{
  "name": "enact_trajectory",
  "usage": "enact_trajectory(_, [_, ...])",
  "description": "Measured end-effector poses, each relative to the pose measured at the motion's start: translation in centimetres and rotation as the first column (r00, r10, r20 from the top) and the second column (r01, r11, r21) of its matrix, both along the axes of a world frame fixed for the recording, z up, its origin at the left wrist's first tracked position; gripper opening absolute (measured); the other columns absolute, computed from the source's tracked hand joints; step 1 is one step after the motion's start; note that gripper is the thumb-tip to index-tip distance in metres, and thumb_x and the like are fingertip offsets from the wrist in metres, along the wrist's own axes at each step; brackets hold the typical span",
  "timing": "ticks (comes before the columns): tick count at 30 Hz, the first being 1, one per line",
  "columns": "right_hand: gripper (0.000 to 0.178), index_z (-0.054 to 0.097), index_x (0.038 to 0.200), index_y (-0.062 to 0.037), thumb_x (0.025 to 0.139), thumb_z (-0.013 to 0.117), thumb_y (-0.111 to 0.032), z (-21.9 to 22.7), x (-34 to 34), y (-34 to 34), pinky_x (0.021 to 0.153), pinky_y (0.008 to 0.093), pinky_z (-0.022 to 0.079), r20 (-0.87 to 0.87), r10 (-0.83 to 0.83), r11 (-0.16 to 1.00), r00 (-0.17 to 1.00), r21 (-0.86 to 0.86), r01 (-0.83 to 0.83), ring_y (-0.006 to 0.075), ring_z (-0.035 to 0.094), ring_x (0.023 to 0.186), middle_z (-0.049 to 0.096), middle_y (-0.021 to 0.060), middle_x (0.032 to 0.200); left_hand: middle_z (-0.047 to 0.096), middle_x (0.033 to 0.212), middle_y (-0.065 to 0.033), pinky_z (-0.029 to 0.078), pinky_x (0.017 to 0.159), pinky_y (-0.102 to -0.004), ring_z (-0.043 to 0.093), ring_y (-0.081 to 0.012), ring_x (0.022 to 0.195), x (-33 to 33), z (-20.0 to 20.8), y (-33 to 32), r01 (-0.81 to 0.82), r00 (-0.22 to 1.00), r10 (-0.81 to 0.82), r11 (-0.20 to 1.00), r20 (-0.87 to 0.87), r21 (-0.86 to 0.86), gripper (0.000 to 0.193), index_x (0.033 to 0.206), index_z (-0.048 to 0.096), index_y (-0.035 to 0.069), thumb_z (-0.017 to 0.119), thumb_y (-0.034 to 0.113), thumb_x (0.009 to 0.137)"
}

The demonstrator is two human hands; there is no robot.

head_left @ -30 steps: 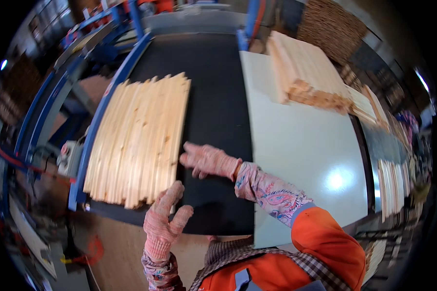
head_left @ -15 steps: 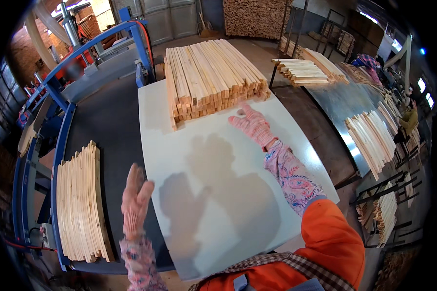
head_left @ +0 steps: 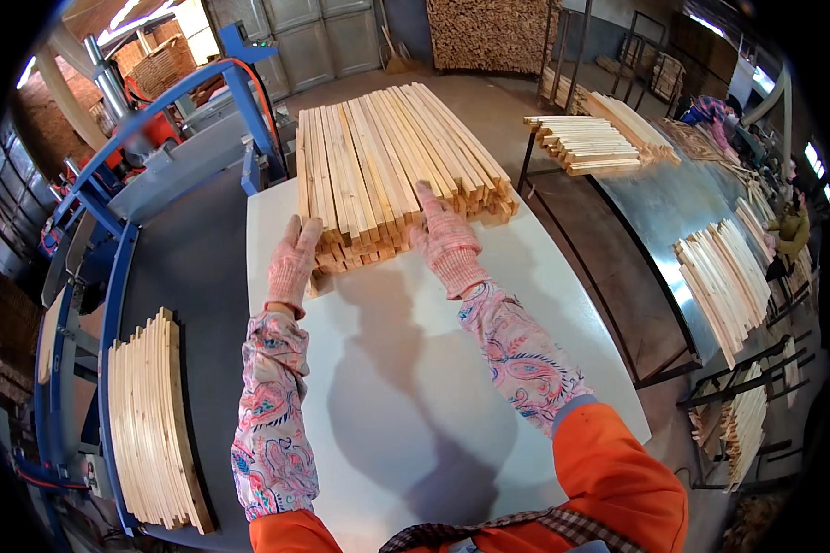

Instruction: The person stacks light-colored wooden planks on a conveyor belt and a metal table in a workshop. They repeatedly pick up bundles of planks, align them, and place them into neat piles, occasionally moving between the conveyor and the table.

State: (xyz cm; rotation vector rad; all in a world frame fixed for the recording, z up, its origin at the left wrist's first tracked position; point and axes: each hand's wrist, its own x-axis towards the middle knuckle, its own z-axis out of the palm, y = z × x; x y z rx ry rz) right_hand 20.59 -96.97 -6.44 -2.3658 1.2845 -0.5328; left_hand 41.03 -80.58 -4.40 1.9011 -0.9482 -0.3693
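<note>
A stack of pale wooden slats (head_left: pixel 387 157) lies at the far end of a white table (head_left: pixel 415 369). My left hand (head_left: pixel 293 263), in a pink knit glove, rests flat against the near left corner of the stack. My right hand (head_left: pixel 444 238), also gloved, lies on top of the slats near their front ends, fingers stretched along the wood. Neither hand has closed around a slat.
A row of slats (head_left: pixel 152 424) lies on the dark conveyor belt (head_left: pixel 189 276) to my left, framed in blue metal (head_left: pixel 111 304). More slat piles (head_left: pixel 724 276) sit on a metal table on the right, another pile (head_left: pixel 590 138) behind it. A person (head_left: pixel 788 230) stands at far right.
My view has swung from the conveyor to the white table. Both hands have moved forward to the slat stack, the left from open air onto its corner, the right onto its top.
</note>
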Motion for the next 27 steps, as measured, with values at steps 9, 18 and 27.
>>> enact_trajectory(9, [0.055,0.053,0.145,-0.0297,0.092,0.066,-0.031,0.2,2.6,0.5,0.089,0.0492,0.055,-0.009,-0.143,0.985,0.990,-0.100,0.141,0.0392,0.067,0.105,0.062,0.0157,0.126,0.069,0.124,-0.0201,0.050,0.094,-0.0367,0.066,-0.0283,0.111,-1.0,-0.9,-2.8,-0.147,0.978,0.136,0.987,-0.161,-0.062,0.072,0.148,0.049,0.000,0.066,0.043,0.092])
enact_trajectory(18, [0.035,0.069,0.123,-0.0237,0.088,0.068,-0.018,-3.2,-0.6,2.0,0.075,0.0467,0.055,0.376,0.037,0.952,0.926,-0.295,0.082,0.0360,0.067,0.089,0.065,0.0149,0.111,0.064,0.126,-0.0286,0.050,0.097,-0.0460,0.060,-0.0451,0.117,-3.0,-0.7,-0.9,-0.069,0.989,0.059,0.995,0.136,0.069,0.060,0.129,0.058,-0.003,0.066,0.041,0.090])
enact_trajectory(27, [0.047,0.060,0.142,-0.0109,0.100,0.060,-0.032,-1.6,-10.9,4.6,0.080,0.0374,0.055,0.559,0.133,0.944,0.818,0.179,-0.276,0.0265,0.070,0.089,0.070,0.0165,0.116,0.053,0.144,-0.0298,0.047,0.107,-0.0361,0.056,-0.0377,0.131,-8.3,-3.0,9.5,-0.030,0.904,-0.087,0.964,-0.419,-0.265,0.057,0.138,0.054,-0.006,0.064,0.034,0.098])
